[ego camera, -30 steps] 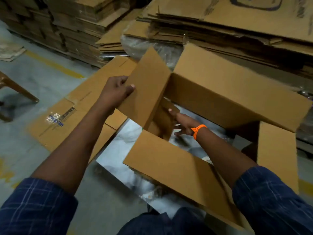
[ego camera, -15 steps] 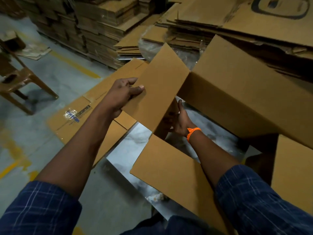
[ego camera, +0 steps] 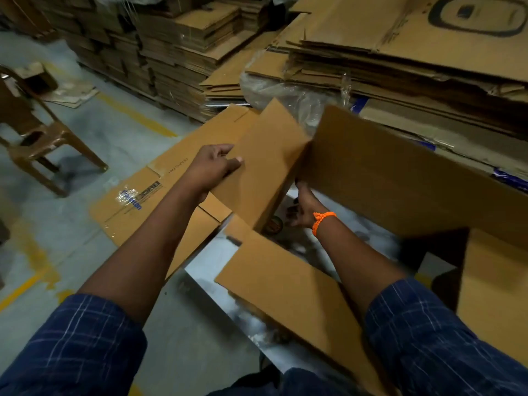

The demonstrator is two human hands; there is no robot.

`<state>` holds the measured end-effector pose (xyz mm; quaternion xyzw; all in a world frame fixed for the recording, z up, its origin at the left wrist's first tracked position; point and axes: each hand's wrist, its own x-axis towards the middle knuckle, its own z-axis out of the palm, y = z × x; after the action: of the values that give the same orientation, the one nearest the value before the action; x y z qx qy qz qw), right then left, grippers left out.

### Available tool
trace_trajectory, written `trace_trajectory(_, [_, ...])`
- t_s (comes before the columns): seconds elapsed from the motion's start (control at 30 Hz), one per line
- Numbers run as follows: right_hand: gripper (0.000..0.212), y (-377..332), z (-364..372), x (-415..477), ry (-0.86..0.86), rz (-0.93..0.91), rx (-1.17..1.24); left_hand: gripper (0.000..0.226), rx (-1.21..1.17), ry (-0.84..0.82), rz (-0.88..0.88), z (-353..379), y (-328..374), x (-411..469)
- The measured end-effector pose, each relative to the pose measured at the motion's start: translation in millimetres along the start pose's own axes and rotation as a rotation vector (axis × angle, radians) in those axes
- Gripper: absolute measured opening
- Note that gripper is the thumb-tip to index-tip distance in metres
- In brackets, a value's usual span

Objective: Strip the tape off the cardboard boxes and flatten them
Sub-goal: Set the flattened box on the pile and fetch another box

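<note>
Warehouse floor (ego camera: 120, 132), cardboard stacks (ego camera: 185, 41) behind. Box flap (ego camera: 268, 167) pinched by left hand (ego camera: 211, 170) for folding flat; right hand (ego camera: 304, 208) set at inner corner, fingers' hold untellable.

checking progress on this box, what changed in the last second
The right hand moved from the middle of the box up to the inside corner beside the end flap; whether it grips there is unclear. The left hand kept holding the end flap's outer edge. The box is still unflattened.
</note>
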<state>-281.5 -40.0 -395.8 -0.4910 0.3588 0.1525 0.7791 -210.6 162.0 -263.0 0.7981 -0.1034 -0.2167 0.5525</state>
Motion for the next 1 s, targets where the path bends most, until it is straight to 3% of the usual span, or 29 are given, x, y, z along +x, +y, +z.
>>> trace_trajectory(0.07, [0.06,-1,-4,-4,0.112,0.015,-0.155,0.028,0.157,0.053,-0.011,4,-12,7])
trace_trajectory(0.17, [0.06,-1,-16,-15,0.134,-0.047,-0.398,0.031,0.325,0.089,-0.007,17,-27,20])
trace_trajectory(0.3, [0.048,2,-45,-51,0.162,-0.288,-0.718,0.037,0.577,0.147,0.063,30,-31,45])
trace_trajectory(0.37, [0.061,12,-72,-70,0.242,-0.355,-1.024,0.045,0.833,0.191,0.045,31,-39,56])
trace_trajectory(0.47, [0.065,37,-120,-100,0.456,-0.154,-1.554,0.083,1.232,0.172,-0.014,48,-50,61])
trace_trajectory(0.57, [0.057,57,-159,-134,0.574,0.127,-1.769,0.084,1.3,0.029,0.32,120,-48,38])
trace_trajectory(0.63, [0.055,66,-181,-152,0.66,0.193,-1.832,0.077,1.255,-0.156,0.558,187,-36,8])
trace_trajectory(0.7, [0.057,74,-201,-170,0.741,0.197,-1.836,0.062,1.187,-0.439,0.66,250,-20,-24])
trace_trajectory(0.77, [0.063,81,-212,-190,0.851,0.102,-1.699,0.06,1.17,-0.745,0.616,301,-16,-50])
trace_trajectory(0.83, [0.059,83,-220,-211,0.945,-0.106,-1.476,0.07,1.195,-0.962,0.504,333,-25,-67])
trace_trajectory(0.9, [0.05,77,-233,-236,1.005,-0.357,-1.261,0.077,1.226,-1.015,0.429,348,-40,-71])
trace_trajectory(1.0, [0.043,65,-270,-281,1.116,-0.566,-1.016,0.077,1.239,-0.914,0.408,348,-47,-59])
